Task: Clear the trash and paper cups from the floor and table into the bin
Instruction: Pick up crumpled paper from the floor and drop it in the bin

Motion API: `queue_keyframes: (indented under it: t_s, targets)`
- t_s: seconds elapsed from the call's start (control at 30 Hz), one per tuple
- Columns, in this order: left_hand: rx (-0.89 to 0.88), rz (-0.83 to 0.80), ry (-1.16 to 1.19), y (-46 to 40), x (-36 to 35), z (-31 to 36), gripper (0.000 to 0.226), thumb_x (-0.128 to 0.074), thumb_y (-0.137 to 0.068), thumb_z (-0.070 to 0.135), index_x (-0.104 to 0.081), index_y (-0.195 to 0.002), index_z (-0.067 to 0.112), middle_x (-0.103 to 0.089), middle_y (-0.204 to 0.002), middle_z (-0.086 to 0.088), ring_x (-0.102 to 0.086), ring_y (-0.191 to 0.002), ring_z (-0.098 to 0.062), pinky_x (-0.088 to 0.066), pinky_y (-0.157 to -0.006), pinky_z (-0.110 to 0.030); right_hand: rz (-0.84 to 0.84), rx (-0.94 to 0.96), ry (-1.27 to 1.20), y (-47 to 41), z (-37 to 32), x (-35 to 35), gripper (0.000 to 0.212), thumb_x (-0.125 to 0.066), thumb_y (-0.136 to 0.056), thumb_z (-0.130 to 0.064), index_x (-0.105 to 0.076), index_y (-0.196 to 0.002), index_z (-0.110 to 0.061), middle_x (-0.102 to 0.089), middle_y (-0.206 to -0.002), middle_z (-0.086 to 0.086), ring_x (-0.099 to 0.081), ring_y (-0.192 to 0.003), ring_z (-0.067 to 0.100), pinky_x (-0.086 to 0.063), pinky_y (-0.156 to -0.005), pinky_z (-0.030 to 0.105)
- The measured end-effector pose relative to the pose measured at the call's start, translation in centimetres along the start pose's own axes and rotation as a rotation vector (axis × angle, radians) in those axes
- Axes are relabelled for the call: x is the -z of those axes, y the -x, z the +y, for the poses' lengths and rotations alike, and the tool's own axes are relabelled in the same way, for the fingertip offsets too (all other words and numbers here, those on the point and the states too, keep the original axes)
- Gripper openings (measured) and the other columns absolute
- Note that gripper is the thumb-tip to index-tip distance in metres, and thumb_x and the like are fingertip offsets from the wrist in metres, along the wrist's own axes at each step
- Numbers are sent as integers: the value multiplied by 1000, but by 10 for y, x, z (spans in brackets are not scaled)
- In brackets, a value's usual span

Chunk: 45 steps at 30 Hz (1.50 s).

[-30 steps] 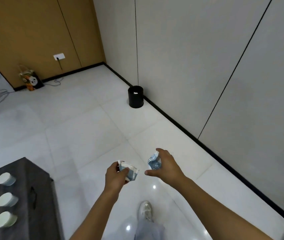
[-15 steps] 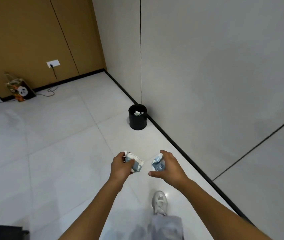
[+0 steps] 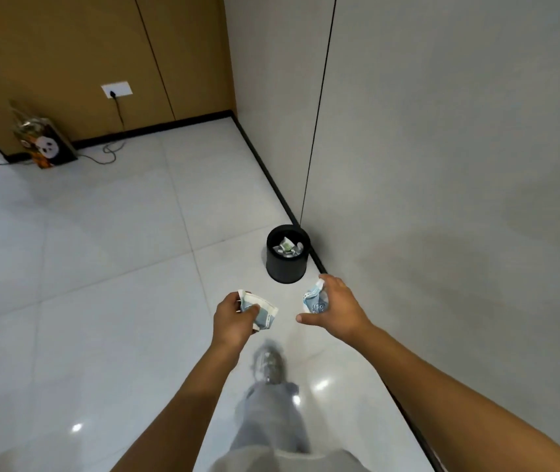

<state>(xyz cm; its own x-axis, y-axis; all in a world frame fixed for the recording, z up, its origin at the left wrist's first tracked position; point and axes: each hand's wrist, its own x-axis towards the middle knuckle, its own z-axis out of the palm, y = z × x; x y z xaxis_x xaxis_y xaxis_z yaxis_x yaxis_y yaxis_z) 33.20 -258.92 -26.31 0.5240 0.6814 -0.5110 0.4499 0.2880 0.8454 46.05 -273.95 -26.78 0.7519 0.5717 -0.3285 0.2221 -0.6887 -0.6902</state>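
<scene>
Tiled floor (image 3: 101, 267), bin (image 3: 287, 264) just beyond 2 hands (image 3: 236, 318) (image 3: 336, 310).

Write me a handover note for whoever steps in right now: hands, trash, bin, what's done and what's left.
Left hand: grips a crumpled blue-and-white wrapper.
Right hand: holds a crumpled blue paper.
Bin: black, on the floor by the wall, just ahead of both hands, not yet under them.
Done: some trash already lies in the bin.
Left: step closer, drop both pieces in. No table or cups are in view, so check those next.
</scene>
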Motion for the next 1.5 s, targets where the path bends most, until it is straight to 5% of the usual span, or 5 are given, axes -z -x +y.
queue_keyframes:
  t_s: [0.17, 0.47, 1.0, 1.17, 1.5]
  targets:
    - [39, 2, 7, -124, -33, 43, 20, -58, -88, -2, -55, -103, 10, -58, -99, -8, -58, -89, -25, -55, -64, -32, -14, -17, 12, -128, 1, 11, 102, -89, -59, -39, -35, -141, -14, -41, -136, 4, -43, -124, 20, -36, -100, 24]
    - [127, 8, -61, -267, -79, 112, 18, -59, -86, 3, -60, -103, 9, -64, -102, -14, -62, -96, -32, -56, -83, -50, -116, -70, 59, -283, -4, 42, 106, -88, -60, -40, -29, -145, -16, -40, -140, 4, -37, -129, 21, -32, -97, 23]
    - [406, 265, 72, -486, -165, 32, 23, -58, -88, 5, -58, -110, 11, -62, -103, -8, -62, -98, -28, -55, -86, -47, -357, -67, 158, -589, 86, -48, 100, -84, -68, -31, -26, -147, -13, -33, -149, 8, -30, -136, 25, -32, -111, 38]
    - [456, 284, 36, -523, -190, 5, 30, -58, -89, 6, -56, -118, 8, -61, -111, -12, -60, -102, -29, -53, -90, -49, -448, -123, 234, -631, 123, -74, 108, -80, -72, -34, -9, -152, -17, -17, -158, 4, -13, -144, 23, -19, -116, 36]
    - [414, 198, -95, -589, -257, -1, 19, -62, -83, 7, -59, -101, 12, -65, -97, -11, -62, -89, -30, -55, -80, -44, -334, -162, 156, -636, 149, -34, 79, -68, -85, -25, -22, -148, -20, -27, -153, 3, -30, -138, 19, -27, -97, 19]
